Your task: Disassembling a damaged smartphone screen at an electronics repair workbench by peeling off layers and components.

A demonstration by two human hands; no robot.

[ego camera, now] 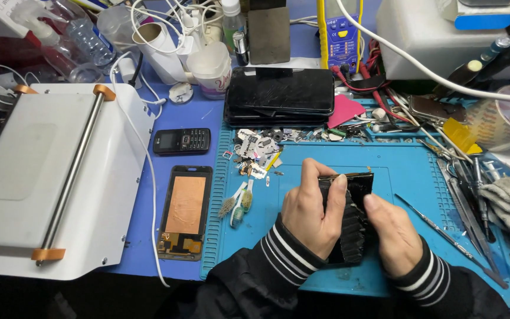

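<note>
- Hands meet over the blue work mat point(408, 177) on our bench: our left hand point(308, 214) and our right hand point(392, 235) both hold a black phone screen point(352, 221), badly cracked, a little right of the view's centre.
- Left grip is closed on the panel's left edge, thumb laid across the top corner; right grip clamps the right edge, thumb pressed on the face.
- Risk, as we judge it: the glass is split into slats, so any bending between the two hands could shed splinters into our fingers or onto the mat.
- A slip could drop the panel onto the loose metal parts point(255, 150) at 11 o'clock from it (small shields and brackets, it seems), scattering them.
- The screen looks dark and glossy, its lower half fractured in parallel bands, its top edge showing a thin metallic strip.
- At 9 o'clock lie two small brushes point(237, 204), then a display frame with a copper back point(185, 212); a small keypad phone point(182, 141) sits above that.
- Long tweezers point(444, 233) lie at 3 o'clock; a stack of dark phones point(280, 95) rests at 12 o'clock.
</note>
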